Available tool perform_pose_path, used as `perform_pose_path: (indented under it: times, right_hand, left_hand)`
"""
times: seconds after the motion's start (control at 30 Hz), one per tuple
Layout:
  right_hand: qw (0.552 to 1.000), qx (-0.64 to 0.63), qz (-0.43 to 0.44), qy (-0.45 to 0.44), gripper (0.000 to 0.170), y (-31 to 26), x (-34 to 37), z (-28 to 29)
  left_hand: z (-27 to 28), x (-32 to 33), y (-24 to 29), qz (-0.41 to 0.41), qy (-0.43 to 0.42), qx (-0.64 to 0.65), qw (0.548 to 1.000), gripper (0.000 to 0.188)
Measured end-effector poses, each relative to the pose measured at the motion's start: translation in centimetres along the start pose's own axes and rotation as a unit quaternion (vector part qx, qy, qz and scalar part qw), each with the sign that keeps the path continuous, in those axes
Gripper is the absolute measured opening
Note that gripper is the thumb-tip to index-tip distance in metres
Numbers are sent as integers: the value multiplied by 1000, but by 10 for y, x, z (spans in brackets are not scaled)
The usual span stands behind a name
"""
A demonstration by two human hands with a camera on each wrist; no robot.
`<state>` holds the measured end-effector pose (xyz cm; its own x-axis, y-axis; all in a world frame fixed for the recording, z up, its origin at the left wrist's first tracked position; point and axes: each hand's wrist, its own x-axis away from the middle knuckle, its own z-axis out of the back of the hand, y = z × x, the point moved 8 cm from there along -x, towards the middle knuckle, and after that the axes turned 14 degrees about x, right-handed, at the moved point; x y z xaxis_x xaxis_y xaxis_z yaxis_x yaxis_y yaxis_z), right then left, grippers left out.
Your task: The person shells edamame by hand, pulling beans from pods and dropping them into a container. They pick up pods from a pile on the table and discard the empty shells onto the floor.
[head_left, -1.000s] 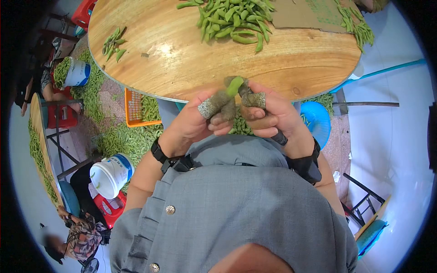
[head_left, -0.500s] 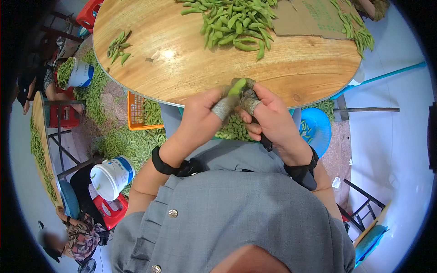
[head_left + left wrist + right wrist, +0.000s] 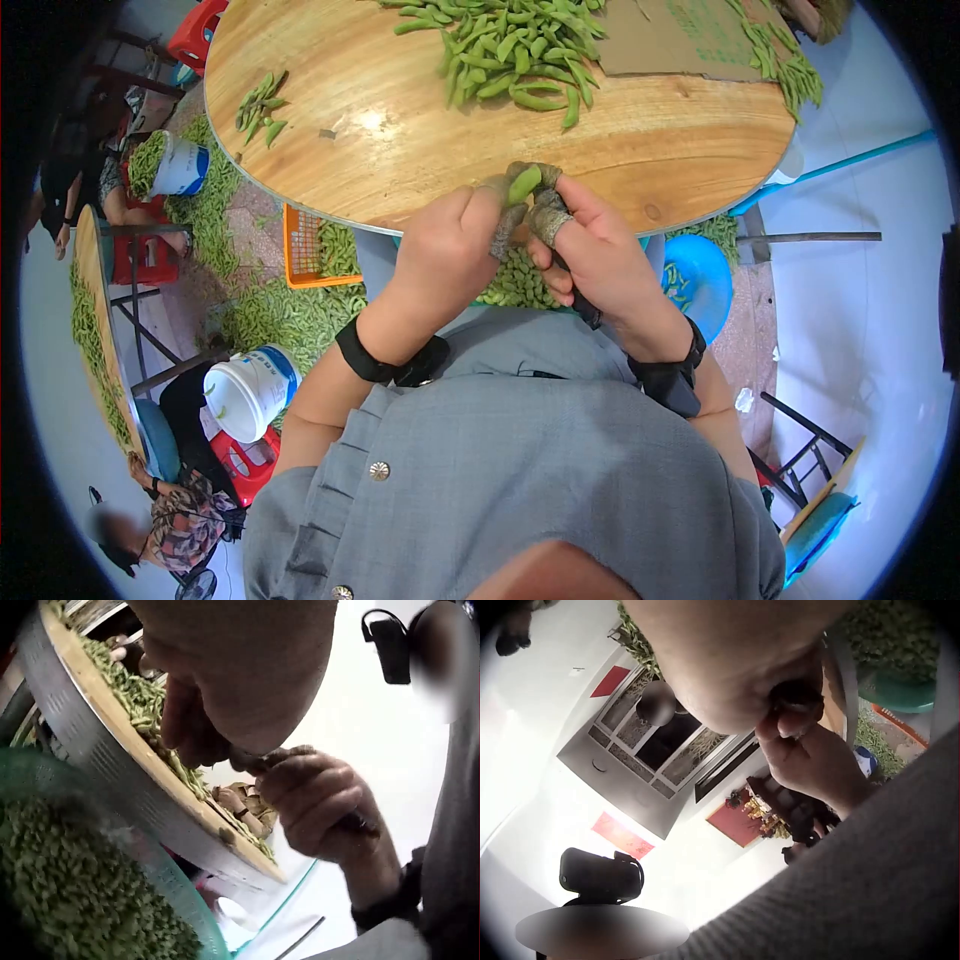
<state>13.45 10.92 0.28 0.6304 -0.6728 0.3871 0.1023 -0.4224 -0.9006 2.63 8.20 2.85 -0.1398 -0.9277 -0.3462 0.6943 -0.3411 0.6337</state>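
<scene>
A green pod (image 3: 524,185) is pinched between both hands at the table's near edge in the head view. The left hand (image 3: 448,243) grips its left side, back of the hand up, with wrapped thumb and fingers. My right hand (image 3: 590,240) pinches the other side with wrapped thumb and index finger; its other fingers curl round a dark handle (image 3: 586,310). In the left wrist view the right hand (image 3: 319,799) shows curled fingers round that handle. Below the hands lies a mass of green beans (image 3: 522,280), also seen in a green basin (image 3: 196,900).
The wooden table (image 3: 350,165) bears a pod pile (image 3: 515,50), a small pod group (image 3: 258,108) and cardboard (image 3: 680,45). On the floor are an orange crate (image 3: 302,245), a white bucket (image 3: 245,390) and a blue basin (image 3: 705,290). Other people sit at the left.
The left hand has turned from showing its fingers to back up, and stays at the pod. The right hand has rolled slightly, still holding the dark handle.
</scene>
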Motion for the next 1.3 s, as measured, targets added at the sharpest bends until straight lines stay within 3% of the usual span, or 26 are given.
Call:
perform_pose_path:
  times: [0.07, 0.1, 0.13, 0.17, 0.2, 0.27, 0.3, 0.37, 0.4, 0.43, 0.47, 0.5, 0.57, 0.6, 0.67, 0.73, 0.8, 0.93, 1.0, 1.03, 1.2, 1.3]
  right_hand:
    - [1000, -7, -2, 8, 29, 2, 0, -2]
    - [1000, -15, -8, 15, 29, 4, -1, -1]
    - [1000, -15, -7, 17, 29, 7, -1, 0]
    - [1000, -21, -14, 15, 30, 10, -2, 0]
    - [999, -28, -21, 13, 31, 13, -2, 0]
    - [999, -37, -31, -4, 32, 17, -1, 1]
    - [998, -47, -38, -19, 33, 19, -1, 1]
    - [998, 7, -55, -29, 35, 25, -1, 11]
    - [995, 62, -71, -39, 37, 30, -2, 14]
    - [995, 63, -72, -41, 37, 36, -5, 13]
    - [958, 252, 98, 93, 35, 12, -7, 28]
    - [841, 421, 261, 221, 34, -19, 7, 28]
    - [817, 464, 274, 204, 31, -32, 8, 24]
    - [792, 506, 286, 186, 29, -37, 8, 18]
    - [796, 517, 268, 165, 26, -28, 2, 21]
    - [799, 529, 248, 140, 25, -22, -2, 21]
    - [833, 518, 174, 91, 27, -9, -9, 21]
    - [814, 526, 221, 107, 28, -10, -3, 21]
    - [855, 472, 183, 113, 29, -10, -4, 23]
    - [855, 472, 183, 114, 29, -10, -5, 22]
    - [786, 521, 268, 197, 30, -16, -4, 18]
    - [757, 577, 219, 213, 29, -5, -12, 31]
  left_hand:
    - [7, -1, -1, -27, 82, 128, 988, 19]
    - [8, -2, 1, -30, 82, 128, 988, 19]
    - [-1, 1, -17, 111, 53, 286, 950, 13]
    - [-17, 10, -32, 247, 21, 429, 868, 12]
    - [-18, 10, -35, 247, 21, 430, 868, 12]
    - [-41, 23, -47, 350, 14, 676, 648, 16]
    - [-38, 24, -50, 352, 14, 676, 648, 16]
    - [-42, 25, -42, 349, -35, 763, 543, 16]
    - [-42, 26, -41, 349, -34, 763, 543, 16]
    - [-39, 29, -48, 366, -21, 672, 644, 13]
    - [-34, 31, -53, 377, -9, 567, 732, 11]
    - [-33, 31, -52, 377, -9, 567, 733, 11]
    - [-29, 24, -43, 315, -48, 501, 805, 16]
    - [-28, 24, -42, 314, -49, 501, 805, 16]
    - [-25, 20, -36, 265, -83, 455, 846, 24]
    - [-23, 19, -29, 261, -97, 455, 846, 22]
    - [-23, 22, -25, 259, -112, 455, 845, 19]
    - [-21, 22, -23, 261, -138, 399, 868, 18]
    - [-21, 20, -22, 258, -136, 395, 871, 18]
    - [-21, 20, -21, 234, -134, 377, 886, 14]
    - [-19, 19, -29, 209, -102, 333, 914, 13]
    - [-5, 27, -48, 328, -11, 350, 878, 12]
